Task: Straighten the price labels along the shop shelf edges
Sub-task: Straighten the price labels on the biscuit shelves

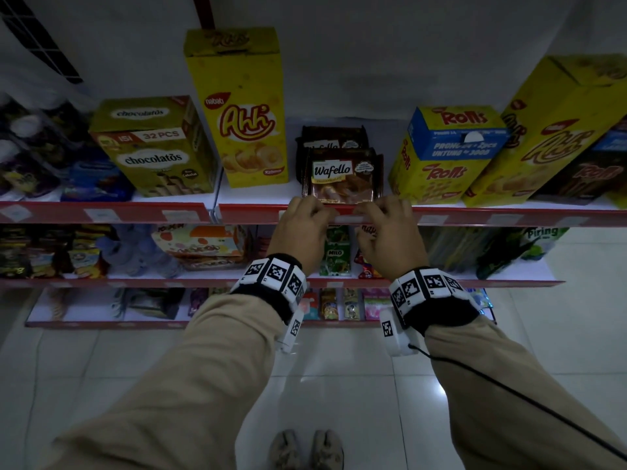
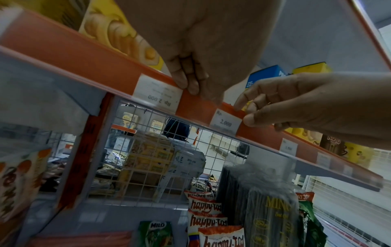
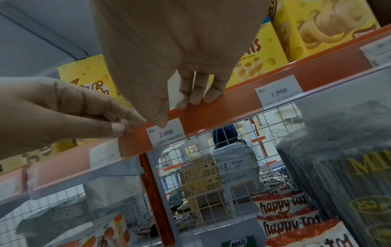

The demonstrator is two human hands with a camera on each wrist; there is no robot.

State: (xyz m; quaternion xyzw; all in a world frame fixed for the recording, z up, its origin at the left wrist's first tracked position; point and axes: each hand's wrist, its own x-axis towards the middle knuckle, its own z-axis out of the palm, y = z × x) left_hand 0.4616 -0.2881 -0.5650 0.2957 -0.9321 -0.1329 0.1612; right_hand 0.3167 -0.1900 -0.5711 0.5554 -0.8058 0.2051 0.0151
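Both hands sit on the red edge strip (image 1: pixel 475 217) of the top shelf, just in front of the Wafello pack (image 1: pixel 342 176). The left hand (image 1: pixel 300 228) curls its fingers over the strip, thumb on its face between two labels. The right hand (image 1: pixel 390 232) pinches the strip at the right edge of the 2.000 label (image 2: pixel 226 121), which sits level in its channel.

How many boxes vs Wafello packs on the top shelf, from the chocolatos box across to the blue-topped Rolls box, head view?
Boxes: 3 (chocolatos box, Ahh box, Rolls box)
Wafello packs: 2 (front pack, back pack)
Total: 5
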